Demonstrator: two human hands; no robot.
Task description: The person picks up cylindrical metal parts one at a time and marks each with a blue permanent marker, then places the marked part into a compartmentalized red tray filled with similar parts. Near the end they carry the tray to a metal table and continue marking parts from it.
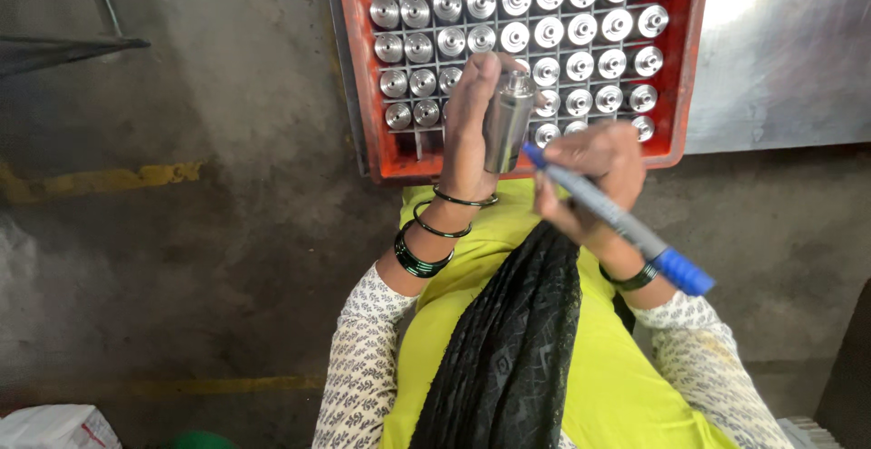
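**Marker tip at a steel cylinder, above a crate of like parts**

The red crate (363, 68), its top cut off by the frame, holds rows of steel parts in a grid on the metal counter (780, 68). Over its near edge my left hand (467, 131) grips one steel cylinder (506, 122) upright, long axis vertical. My right hand (594, 177) is closed around a blue marker (617, 218), its tip at the cylinder's lower right side. Whether tip and metal touch I cannot tell.
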